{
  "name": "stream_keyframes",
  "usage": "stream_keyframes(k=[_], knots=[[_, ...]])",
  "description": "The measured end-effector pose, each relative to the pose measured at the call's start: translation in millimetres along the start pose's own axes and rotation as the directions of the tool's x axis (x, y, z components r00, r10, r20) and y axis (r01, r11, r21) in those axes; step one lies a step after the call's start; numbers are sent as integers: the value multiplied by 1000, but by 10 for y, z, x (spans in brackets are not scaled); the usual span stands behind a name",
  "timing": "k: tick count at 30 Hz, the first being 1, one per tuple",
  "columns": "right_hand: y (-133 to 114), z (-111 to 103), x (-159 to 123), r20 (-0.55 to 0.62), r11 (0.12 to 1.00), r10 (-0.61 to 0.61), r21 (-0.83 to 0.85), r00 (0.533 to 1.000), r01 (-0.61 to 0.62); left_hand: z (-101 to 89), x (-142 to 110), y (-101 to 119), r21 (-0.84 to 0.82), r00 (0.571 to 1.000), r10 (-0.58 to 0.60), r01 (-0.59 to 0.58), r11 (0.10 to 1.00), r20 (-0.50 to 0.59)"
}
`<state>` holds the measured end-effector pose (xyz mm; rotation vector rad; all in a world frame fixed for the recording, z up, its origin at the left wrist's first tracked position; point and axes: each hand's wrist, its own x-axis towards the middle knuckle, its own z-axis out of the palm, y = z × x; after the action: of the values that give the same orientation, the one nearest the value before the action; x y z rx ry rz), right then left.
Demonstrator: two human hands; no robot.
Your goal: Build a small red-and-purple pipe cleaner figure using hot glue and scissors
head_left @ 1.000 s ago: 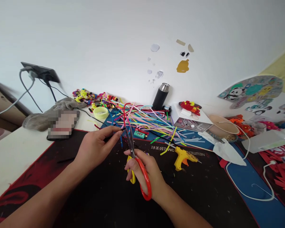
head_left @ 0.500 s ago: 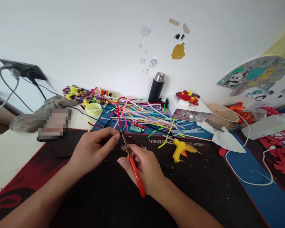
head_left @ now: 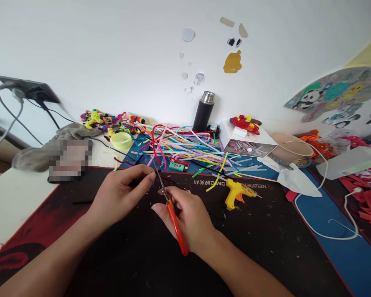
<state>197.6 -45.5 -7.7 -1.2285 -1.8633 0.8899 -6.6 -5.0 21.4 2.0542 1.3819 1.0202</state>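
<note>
In the head view, my right hand is closed around a pair of scissors with red handles. Their metal blades point up and away, beside the fingertips of my left hand. Thumb and forefinger of that left hand are pinched together right by the blades. Whatever lies in the pinch is dark and too small to make out. Both hands are above a black desk mat. Beyond them lies a heap of colourful pipe cleaners, with a small teal sharpener-like item at its near edge.
A yellow glue gun rests right of my hands. Behind stand a black thermos, a white box and a pale yellow bowl. A phone lies at the left. A white cable loops at the right.
The scissors and both hands stay almost in place. The blades have shifted slightly at the left fingertips, and the camera view has moved a little.
</note>
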Motion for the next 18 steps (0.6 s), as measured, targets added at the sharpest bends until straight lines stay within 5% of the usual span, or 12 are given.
stream_keyframes(k=[18], knots=[[9,7,-5,5,1000,23,11,1000,-23,7,-5,10,-10,999,-31,31,999,26]])
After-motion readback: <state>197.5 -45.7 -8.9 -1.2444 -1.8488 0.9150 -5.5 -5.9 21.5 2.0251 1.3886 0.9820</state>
